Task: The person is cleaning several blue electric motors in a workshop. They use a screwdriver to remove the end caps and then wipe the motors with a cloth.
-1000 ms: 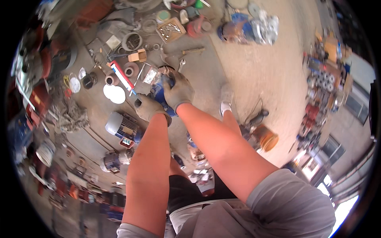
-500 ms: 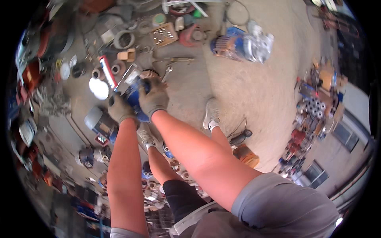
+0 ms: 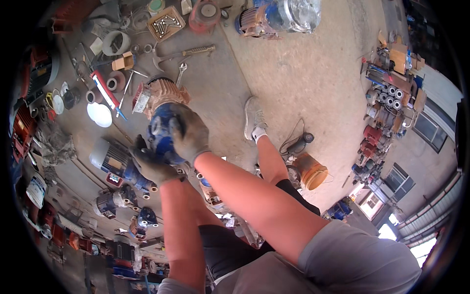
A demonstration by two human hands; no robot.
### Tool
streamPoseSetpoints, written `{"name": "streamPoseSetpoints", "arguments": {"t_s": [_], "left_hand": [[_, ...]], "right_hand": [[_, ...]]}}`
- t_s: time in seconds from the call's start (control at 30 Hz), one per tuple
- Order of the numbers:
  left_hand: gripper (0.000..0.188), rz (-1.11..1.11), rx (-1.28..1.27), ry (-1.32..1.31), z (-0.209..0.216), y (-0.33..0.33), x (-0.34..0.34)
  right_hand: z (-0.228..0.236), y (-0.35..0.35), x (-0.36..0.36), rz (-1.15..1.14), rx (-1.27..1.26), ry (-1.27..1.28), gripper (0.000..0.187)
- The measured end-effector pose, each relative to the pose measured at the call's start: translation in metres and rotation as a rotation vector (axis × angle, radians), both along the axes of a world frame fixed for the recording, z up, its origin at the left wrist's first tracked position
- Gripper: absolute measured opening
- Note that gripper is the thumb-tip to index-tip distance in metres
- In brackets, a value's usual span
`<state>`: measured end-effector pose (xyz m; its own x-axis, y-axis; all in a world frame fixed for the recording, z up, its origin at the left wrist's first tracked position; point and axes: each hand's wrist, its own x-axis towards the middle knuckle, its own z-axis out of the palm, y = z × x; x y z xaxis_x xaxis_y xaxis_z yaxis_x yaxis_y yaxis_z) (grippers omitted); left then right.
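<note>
A pump with a blue housing (image 3: 164, 132) and a rusty finned motor (image 3: 164, 95) lies on the floor in front of me. My right hand (image 3: 191, 134), in a grey-brown work glove, is closed over the blue housing. Against the housing's lower left side is my left hand (image 3: 154, 161), gloved too, its fingers stretched out and apart. I cannot tell how firmly it touches the pump. A red and white sealant tube (image 3: 104, 89) with a blue nozzle lies beyond my left hand, next to white round discs (image 3: 100, 114).
A claw hammer (image 3: 183, 52), a wrench (image 3: 181, 73) and a box of bolts (image 3: 166, 23) lie ahead. Another blue motor (image 3: 279, 17) is partly wrapped in plastic. Several motors lie at left, including a grey-blue one (image 3: 115, 157). An orange bucket (image 3: 313, 171) stands at right.
The view has shifted, so the floor items sit higher and further left. My left hand has moved from near the sealant tube's nozzle toward me, along the pump. My right hand stays on the pump.
</note>
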<state>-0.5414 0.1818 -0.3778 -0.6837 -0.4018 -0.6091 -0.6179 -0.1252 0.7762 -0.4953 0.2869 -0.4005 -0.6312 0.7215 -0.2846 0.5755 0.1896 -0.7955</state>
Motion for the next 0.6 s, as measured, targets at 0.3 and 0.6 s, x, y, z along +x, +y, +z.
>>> {"name": "streamPoseSetpoints", "arguments": {"t_s": [0.3, 0.6], "left_hand": [[0.070, 0.403, 0.739, -0.452, -0.014, 0.045, 0.142], [0.084, -0.280, 0.699, -0.809, -0.050, 0.070, 0.203]], "right_hand": [[-0.081, 0.072, 0.159, -0.384, -0.587, 0.252, 0.050], [-0.187, 0.139, 0.257, -0.695, -0.890, 0.519, 0.073]]}}
